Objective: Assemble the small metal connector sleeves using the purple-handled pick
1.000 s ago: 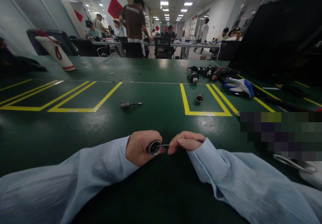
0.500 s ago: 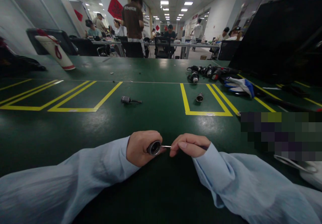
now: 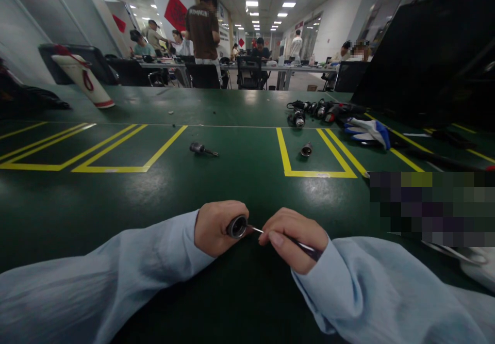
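My left hand (image 3: 216,224) is closed around a dark cylindrical metal part (image 3: 237,227), whose round open end faces me. Pinched in the fingers of my right hand (image 3: 297,235) is a screwdriver (image 3: 309,250) with a dark handle and thin bright shaft. The shaft points left and reaches the side of the cylindrical part by my left fingers; its tip is hidden. Beyond my hands, a dark motor-like part with a thin stem (image 3: 203,149) lies on the green table (image 3: 154,199). A small metal cup-shaped part (image 3: 306,149) rests inside a yellow-taped box.
Several dark metal parts (image 3: 313,111) and a blue and white glove (image 3: 367,132) lie at the back right, near a large black panel (image 3: 429,55). A white cylinder with a red cord (image 3: 85,81) stands tilted at left. Several people are at tables beyond.
My right hand has turned and tilted the screwdriver, its handle end now lower and more visible. The motor-like part on the table has rolled slightly. My left hand stays put.
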### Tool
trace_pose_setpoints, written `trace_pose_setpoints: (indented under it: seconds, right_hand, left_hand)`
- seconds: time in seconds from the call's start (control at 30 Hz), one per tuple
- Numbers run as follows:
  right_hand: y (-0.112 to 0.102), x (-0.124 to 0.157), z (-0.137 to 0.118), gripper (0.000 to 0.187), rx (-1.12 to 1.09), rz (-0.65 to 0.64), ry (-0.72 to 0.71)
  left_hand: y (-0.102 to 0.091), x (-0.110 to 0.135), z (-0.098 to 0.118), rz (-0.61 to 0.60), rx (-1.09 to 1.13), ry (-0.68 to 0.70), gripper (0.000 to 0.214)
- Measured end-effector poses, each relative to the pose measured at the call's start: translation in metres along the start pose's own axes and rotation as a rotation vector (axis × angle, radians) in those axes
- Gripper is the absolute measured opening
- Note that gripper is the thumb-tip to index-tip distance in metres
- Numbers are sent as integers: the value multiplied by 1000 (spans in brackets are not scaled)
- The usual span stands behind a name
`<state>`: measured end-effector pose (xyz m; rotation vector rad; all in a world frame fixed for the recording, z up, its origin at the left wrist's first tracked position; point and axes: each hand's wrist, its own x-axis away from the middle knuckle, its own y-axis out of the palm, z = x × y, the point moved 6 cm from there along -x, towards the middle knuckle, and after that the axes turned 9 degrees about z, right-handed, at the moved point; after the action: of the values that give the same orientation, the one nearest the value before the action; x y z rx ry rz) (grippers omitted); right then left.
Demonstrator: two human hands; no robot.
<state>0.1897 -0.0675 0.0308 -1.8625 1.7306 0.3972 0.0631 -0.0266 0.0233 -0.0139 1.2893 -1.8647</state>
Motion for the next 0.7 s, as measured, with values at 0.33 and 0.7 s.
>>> trace_pose_setpoints:
  seconds: [0.33,0.7]
  right_hand:
    - [0,-1,31,20,-463,-65,500]
    - [0,1,-5,19,43,29,-2]
  left_hand:
    - [-1,-1,3,7,41,34,17]
    - [0,1,0,6,-44,2,15]
